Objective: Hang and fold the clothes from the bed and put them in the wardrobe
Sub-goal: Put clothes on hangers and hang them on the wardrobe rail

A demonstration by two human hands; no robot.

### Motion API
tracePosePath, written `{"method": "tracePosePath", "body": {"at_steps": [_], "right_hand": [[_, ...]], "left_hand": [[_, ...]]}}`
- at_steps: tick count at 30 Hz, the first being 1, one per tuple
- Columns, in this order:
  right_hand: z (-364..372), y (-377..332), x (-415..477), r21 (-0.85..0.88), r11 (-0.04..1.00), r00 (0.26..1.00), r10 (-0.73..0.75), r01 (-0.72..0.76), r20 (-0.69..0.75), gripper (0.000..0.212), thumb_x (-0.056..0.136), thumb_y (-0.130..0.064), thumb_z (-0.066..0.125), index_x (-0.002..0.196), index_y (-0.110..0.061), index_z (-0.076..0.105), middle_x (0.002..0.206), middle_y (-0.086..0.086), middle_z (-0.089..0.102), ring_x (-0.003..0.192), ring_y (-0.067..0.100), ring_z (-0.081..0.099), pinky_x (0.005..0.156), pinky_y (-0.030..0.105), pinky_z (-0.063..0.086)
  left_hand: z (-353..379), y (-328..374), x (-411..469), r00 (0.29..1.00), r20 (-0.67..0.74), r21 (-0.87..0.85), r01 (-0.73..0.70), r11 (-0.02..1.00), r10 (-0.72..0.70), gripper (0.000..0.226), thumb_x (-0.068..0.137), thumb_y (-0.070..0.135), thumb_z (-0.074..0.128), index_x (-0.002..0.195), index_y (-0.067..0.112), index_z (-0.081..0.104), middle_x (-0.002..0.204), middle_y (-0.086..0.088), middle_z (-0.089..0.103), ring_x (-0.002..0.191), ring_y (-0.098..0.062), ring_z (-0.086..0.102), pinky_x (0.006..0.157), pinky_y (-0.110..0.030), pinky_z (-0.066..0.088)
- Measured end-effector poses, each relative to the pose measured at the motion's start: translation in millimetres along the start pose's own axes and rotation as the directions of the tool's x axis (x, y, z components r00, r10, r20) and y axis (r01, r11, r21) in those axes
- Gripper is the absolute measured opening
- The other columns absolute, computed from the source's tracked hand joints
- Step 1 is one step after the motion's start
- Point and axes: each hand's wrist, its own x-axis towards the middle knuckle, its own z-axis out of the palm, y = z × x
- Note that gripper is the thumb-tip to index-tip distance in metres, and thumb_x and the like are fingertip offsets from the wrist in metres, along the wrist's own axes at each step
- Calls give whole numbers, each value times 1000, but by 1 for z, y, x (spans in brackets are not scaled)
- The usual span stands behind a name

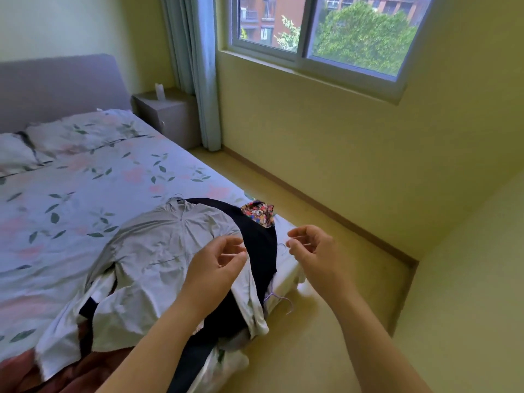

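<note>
Firstly, the clothes lay heaped at the near right corner of the bed [85, 194], on its floral sheet, close to the edge by the floor [326, 321]. A pale grey shirt [158, 251] was spread on top, collar pointing toward the pillows [85, 131]. A dark navy garment [261, 245] lay under it and curved out along its right side. A multi-coloured patterned cloth [259, 212] showed just beyond the navy garment, at the mattress edge. A lilac wire hanger [280, 300] protruded from the pile over the bed's side. A white garment [226, 361] hung off the corner below it, and a reddish-brown cloth [17, 370] lay at the near left.

Both hands were raised above the pile, apart from each other. The left hand [218, 259] hovered over the shirt's right shoulder, fingers curled and thumb close to the fingertips. The right hand [312, 251] was held beyond the mattress edge, fingers likewise curled inward. A faint pale line crossed the fingers of each hand; whether either hand pinched anything could not be established.

A grey headboard [56, 83], a nightstand [170, 117], a pale blue curtain [195, 66] and a window [326, 32] occupied the far side of the room.
</note>
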Motion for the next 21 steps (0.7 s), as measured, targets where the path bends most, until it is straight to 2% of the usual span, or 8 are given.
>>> {"method": "tracePosePath", "body": {"at_steps": [3,5,7,10,13,19,21], "right_hand": [[-2,10,31,-1,1000,994,5,-5,110,9,91,-14,64,96,-19,68,84,-1,70,81,15,68,72,24,55],[1,16,56,-28,1000,988,-10,15,156,9,90,-15,64,96,-20,68,83,-5,70,79,10,67,66,15,49],[2,17,85,-40,999,984,-30,37,177,9,90,-16,64,94,-22,68,82,-6,70,77,7,66,62,12,46],[8,18,130,-28,998,976,-56,63,212,9,89,-14,64,90,-22,68,80,-2,71,75,12,67,62,19,51],[22,19,168,-41,996,962,-61,75,265,12,89,-13,63,87,-24,68,81,-5,71,74,11,66,59,15,47],[45,9,249,-30,994,948,-92,107,306,10,89,-15,64,86,-24,68,75,-8,68,68,5,62,64,19,50],[50,14,271,-28,994,941,-89,104,326,10,89,-13,63,88,-22,68,79,-7,68,71,7,62,67,21,50]], "left_hand": [[12,0,18,995,-74,-1,60,998,-59,18,91,17,65,104,29,64,98,13,70,88,4,64,68,-5,47],[18,-1,33,989,-120,-12,86,996,-86,18,90,17,65,103,30,63,98,12,70,90,2,65,69,-5,47],[24,1,54,985,-142,-14,94,995,-95,18,91,17,65,103,31,63,99,11,70,91,1,65,73,-8,47],[30,1,91,977,-192,-27,94,995,-97,18,91,17,64,105,29,63,100,11,70,93,-1,64,75,-11,47],[29,-6,124,963,-239,-39,118,992,-124,18,91,17,64,106,26,63,100,10,69,93,-1,64,74,-9,46],[20,-2,199,944,-303,-45,125,991,-133,18,91,15,64,109,19,64,101,7,69,90,-2,64,71,-8,46],[22,-2,217,939,-311,-32,140,990,-143,19,91,15,64,110,19,64,102,7,69,92,-3,64,75,-11,47]]}}
